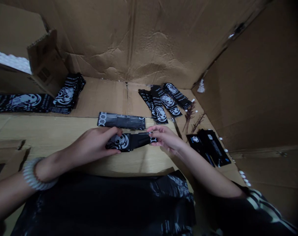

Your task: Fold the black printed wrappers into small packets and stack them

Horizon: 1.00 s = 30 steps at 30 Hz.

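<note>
A long black pouch (130,141) with a white swirl print is stretched sideways between both my hands, just above the cardboard-covered table. My left hand (96,146) is closed on its left end, fingers wrapped over the printed part. My right hand (165,137) pinches its right end with fingertips. A second flat black pouch (121,120) lies on the cardboard just behind the held one.
A stack of the same pouches (68,93) sits at the back left beside a cardboard box (38,62). More pouches (163,101) fan out at the back centre, others (209,147) lie at the right near thin dark sticks (192,118). A black plastic bag (107,206) covers the near edge. Cardboard walls (151,39) close in the back and right.
</note>
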Each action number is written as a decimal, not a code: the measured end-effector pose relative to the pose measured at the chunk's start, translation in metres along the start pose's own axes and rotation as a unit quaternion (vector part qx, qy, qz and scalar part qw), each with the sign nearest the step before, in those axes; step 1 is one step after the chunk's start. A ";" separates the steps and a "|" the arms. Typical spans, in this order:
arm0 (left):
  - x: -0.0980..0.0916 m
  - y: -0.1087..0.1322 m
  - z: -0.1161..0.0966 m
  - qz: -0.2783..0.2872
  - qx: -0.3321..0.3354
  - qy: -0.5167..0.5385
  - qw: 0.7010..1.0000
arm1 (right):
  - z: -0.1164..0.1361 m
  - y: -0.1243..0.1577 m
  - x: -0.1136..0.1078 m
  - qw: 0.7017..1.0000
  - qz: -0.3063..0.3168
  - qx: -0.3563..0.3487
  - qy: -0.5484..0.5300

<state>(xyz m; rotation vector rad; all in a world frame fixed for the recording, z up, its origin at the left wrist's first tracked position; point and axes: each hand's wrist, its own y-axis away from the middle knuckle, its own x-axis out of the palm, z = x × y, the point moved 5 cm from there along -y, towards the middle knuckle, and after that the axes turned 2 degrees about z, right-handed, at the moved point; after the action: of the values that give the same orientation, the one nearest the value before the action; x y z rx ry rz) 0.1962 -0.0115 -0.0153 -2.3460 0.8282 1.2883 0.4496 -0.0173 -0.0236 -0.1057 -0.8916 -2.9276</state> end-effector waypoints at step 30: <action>-0.014 0.014 0.028 -0.011 -0.055 0.098 0.994 | -0.001 0.005 0.076 0.688 0.160 -0.393 0.589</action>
<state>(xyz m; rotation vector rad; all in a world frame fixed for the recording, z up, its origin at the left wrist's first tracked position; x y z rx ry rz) 0.1633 -0.0021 -0.0184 -2.5947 0.8053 1.1341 0.3742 -0.0260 -0.0149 1.2423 0.5315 -2.0467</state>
